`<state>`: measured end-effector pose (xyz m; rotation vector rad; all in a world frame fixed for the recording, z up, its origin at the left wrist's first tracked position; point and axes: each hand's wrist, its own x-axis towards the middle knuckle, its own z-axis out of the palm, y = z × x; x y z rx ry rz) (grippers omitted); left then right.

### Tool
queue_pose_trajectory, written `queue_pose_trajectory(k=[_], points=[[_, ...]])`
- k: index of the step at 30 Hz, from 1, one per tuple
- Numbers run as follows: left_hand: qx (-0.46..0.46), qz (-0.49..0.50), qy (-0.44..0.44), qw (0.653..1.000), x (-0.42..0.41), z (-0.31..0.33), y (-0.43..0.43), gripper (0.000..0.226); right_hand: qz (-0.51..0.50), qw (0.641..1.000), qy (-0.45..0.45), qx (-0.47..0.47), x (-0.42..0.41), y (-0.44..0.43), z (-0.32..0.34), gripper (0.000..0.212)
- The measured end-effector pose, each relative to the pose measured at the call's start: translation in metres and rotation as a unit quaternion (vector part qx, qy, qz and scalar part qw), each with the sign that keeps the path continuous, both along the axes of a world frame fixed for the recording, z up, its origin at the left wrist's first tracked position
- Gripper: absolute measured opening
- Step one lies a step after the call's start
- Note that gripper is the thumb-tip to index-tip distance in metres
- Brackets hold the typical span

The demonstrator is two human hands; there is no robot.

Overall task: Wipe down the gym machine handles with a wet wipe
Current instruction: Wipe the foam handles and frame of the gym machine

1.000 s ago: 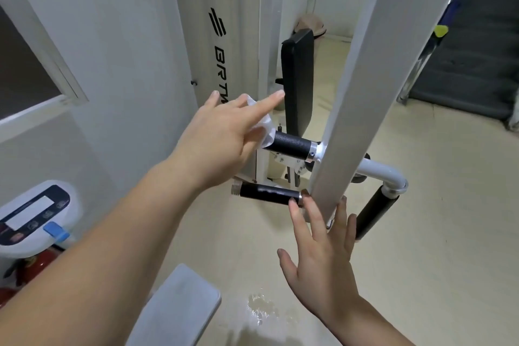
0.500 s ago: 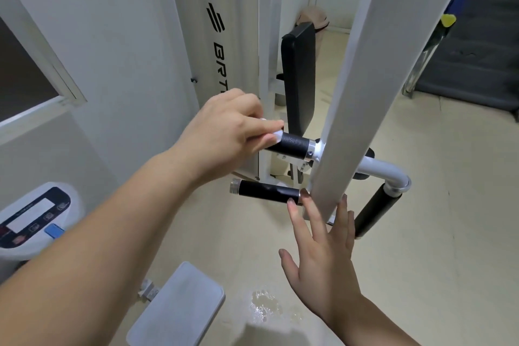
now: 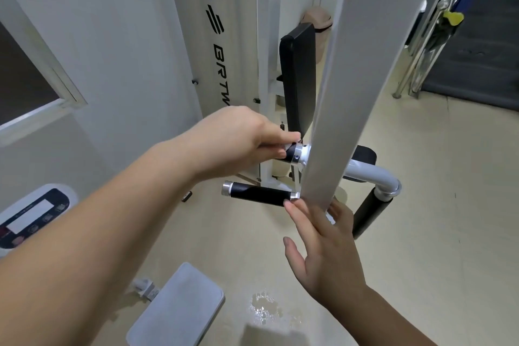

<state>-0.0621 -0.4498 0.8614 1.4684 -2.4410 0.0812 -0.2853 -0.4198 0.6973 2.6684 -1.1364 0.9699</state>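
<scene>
- The right hand (image 3: 325,250) was held open and empty nearest the camera, fingers spread, fingertips touching the foot of the white upright (image 3: 345,87).
- Just beyond, the lower handle (image 3: 259,193) lay bare and ungripped; it was judged not yet wiped.
- Farther on, the left hand (image 3: 238,140) was closed around the upper handle (image 3: 292,153), the wet wipe (image 3: 287,147) showing only as a white sliver under the fingers (mostly hidden).
- The angled handle (image 3: 369,213) at the right was judged likewise left to do.
</scene>
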Motion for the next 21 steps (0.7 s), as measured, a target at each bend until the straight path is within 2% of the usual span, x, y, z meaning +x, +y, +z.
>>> queue_pose_trajectory(k=[3, 8, 15, 19, 21], points=[[-0.027, 0.028, 0.018, 0.999, 0.027, 0.003, 0.012, 0.048, 0.023, 0.999, 0.011, -0.038, -0.002, -0.001, 0.004, 0.055], [-0.008, 0.036, 0.061, 0.997, 0.051, 0.005, 0.025, 0.038, 0.018, 0.998, 0.005, -0.053, -0.004, 0.000, 0.001, 0.055], [0.005, 0.005, -0.012, 1.000, -0.005, 0.001, 0.001, 0.049, 0.024, 0.998, 0.018, -0.053, -0.012, -0.008, 0.000, 0.053], [0.008, 0.013, -0.006, 1.000, 0.007, 0.001, 0.008, 0.048, 0.049, 0.996, 0.060, -0.034, -0.018, -0.015, 0.001, 0.058], [0.007, 0.047, 0.015, 0.999, 0.022, 0.000, 0.018, 0.047, 0.059, 0.996, 0.072, -0.019, -0.018, -0.016, -0.001, 0.057]])
